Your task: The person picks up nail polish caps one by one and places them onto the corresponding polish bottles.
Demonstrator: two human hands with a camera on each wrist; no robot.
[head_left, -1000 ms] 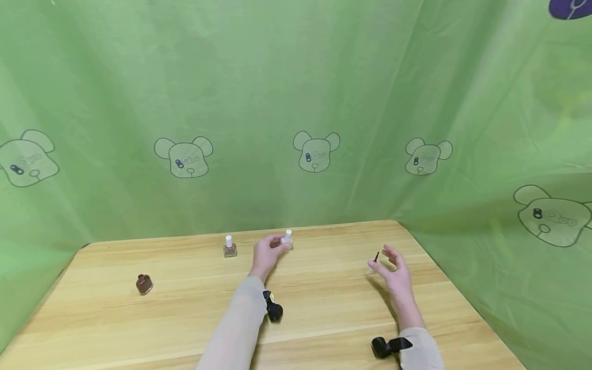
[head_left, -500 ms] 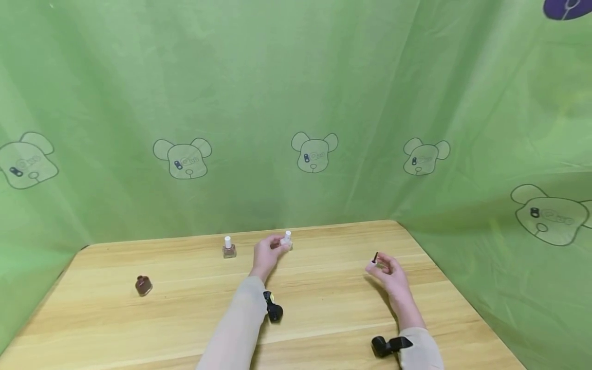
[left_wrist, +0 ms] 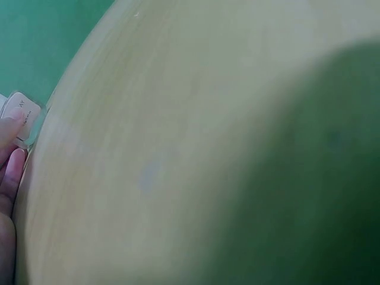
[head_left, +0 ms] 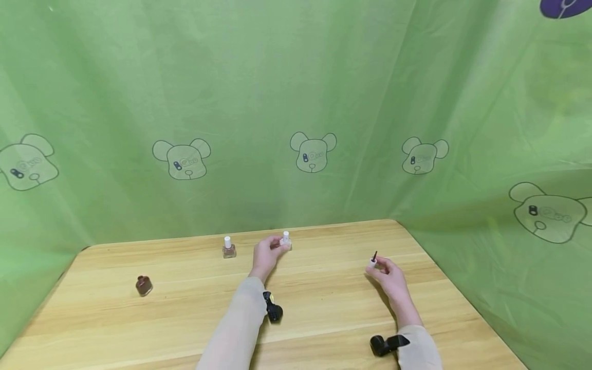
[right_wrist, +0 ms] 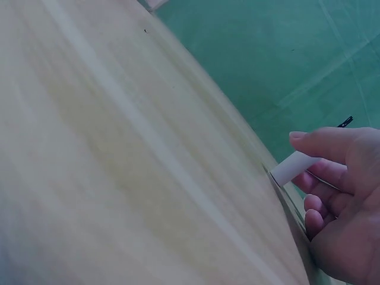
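Note:
My left hand [head_left: 265, 252] grips a small pale nail polish bottle with a white cap [head_left: 285, 240] at the back middle of the wooden table [head_left: 185, 308]. The same bottle [left_wrist: 24, 116] shows at the left edge of the left wrist view, held by my fingertips [left_wrist: 10, 113]. My right hand [head_left: 386, 270] pinches a white brush cap [head_left: 372, 262] whose dark brush points upward. In the right wrist view the white cap [right_wrist: 294, 167] sits between thumb and fingers, with the dark tip [right_wrist: 345, 122] just showing.
A second nail polish bottle with a white cap [head_left: 228, 247] stands left of my left hand. A dark brown uncapped bottle [head_left: 144, 285] sits further left. Green printed curtains [head_left: 296, 113] wall in the table at the back and right.
My right hand went from spread fingers to pinching the white brush cap, and drew slightly toward me. My left hand stayed on its bottle.

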